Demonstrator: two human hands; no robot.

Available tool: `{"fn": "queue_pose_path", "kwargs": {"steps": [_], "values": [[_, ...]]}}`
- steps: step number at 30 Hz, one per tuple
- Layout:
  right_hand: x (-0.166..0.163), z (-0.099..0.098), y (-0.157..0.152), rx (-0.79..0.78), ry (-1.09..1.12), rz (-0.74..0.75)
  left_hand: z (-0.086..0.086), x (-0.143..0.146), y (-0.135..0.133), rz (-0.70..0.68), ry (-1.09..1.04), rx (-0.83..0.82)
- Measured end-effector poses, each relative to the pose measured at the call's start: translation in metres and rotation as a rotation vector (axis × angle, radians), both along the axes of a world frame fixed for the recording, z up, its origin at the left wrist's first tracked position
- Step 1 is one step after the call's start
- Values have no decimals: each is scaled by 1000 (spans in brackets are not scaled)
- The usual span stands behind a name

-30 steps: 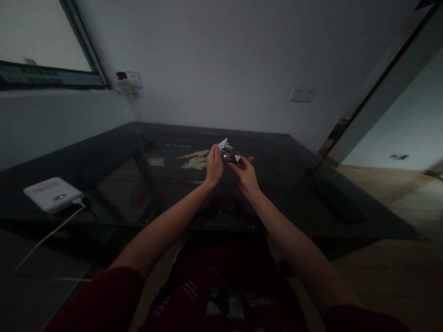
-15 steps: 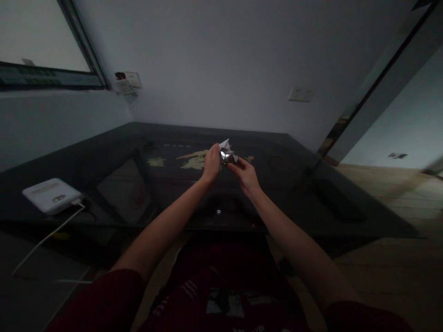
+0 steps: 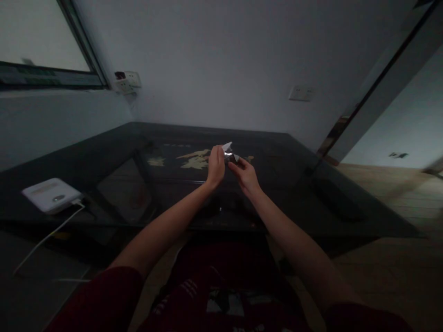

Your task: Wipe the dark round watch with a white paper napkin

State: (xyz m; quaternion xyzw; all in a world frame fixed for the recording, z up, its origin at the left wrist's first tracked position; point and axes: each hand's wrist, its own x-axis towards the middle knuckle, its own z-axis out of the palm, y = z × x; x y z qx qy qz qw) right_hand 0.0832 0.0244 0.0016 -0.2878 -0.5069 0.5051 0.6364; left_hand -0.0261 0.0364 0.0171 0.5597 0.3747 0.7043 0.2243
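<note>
A crumpled silver foil sheet (image 3: 229, 156) with a pale, pointed corner is held between my two hands, above the dark tabletop. My left hand (image 3: 216, 167) is closed against its left side, fingers together, with the back of the hand covering part of it. On the other side, my right hand (image 3: 245, 175) pinches the foil's lower right edge between thumb and fingers. Whether anything is wrapped inside the foil cannot be made out.
The dark glass table (image 3: 166, 193) carries a pale printed pattern (image 3: 195, 160). A white box (image 3: 51, 194) with a plugged-in cable (image 3: 51, 237) sits at the left. A dark flat object (image 3: 337, 200) lies at the right. Sockets (image 3: 301, 93) are on the wall behind.
My left hand has shifted slightly to the right and turned more upright against the foil. The foil's pale corner has moved a little right and down. My right hand has hardly moved.
</note>
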Motion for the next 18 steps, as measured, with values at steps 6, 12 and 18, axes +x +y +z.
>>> {"fn": "queue_pose_path", "kwargs": {"steps": [6, 12, 18], "values": [[1, -1, 1, 13, -20, -22, 1, 2, -11, 116, 351, 249], [1, 1, 1, 19, -49, -8, 9, -6, -1, -61, 32, 39], [0, 5, -3, 5, 14, 62, 19, -7, 7, -478, -425, -302]]}}
